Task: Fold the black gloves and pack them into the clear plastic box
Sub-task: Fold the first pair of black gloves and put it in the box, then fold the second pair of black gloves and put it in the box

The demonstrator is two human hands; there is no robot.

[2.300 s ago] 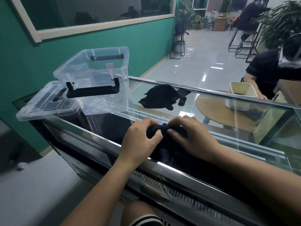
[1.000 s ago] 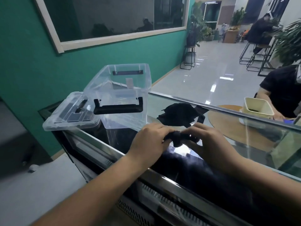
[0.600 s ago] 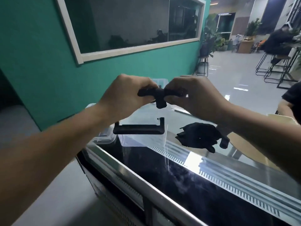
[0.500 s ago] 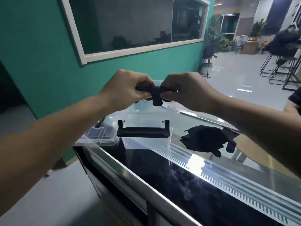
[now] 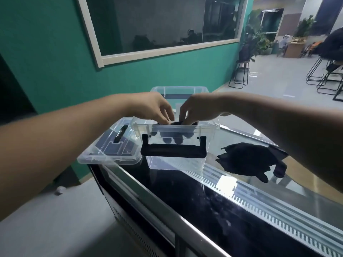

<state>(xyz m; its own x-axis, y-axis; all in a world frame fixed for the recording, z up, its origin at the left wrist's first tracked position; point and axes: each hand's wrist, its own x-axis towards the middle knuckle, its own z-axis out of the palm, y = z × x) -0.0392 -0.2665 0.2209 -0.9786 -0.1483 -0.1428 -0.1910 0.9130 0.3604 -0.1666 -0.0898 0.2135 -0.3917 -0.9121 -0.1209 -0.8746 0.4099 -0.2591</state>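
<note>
The clear plastic box (image 5: 207, 135) with a black handle stands on the glass counter top. Both my hands reach down into its open top. My left hand (image 5: 157, 108) and my right hand (image 5: 196, 110) pinch a folded black glove (image 5: 173, 137), which hangs inside the box just below the rim; its fingertips show through the front wall. A pile of more black gloves (image 5: 248, 160) lies on the glass to the right of the box, partly behind my right forearm.
The box's clear lid (image 5: 111, 147) lies to the left of the box, overhanging the counter's left end. The glass-topped display counter (image 5: 213, 201) has a metal front edge. A green wall with a window runs on the left.
My hands lifted the folded glove off the counter, carried it forward over the box and lowered it into the open top. The view turned toward the box.
</note>
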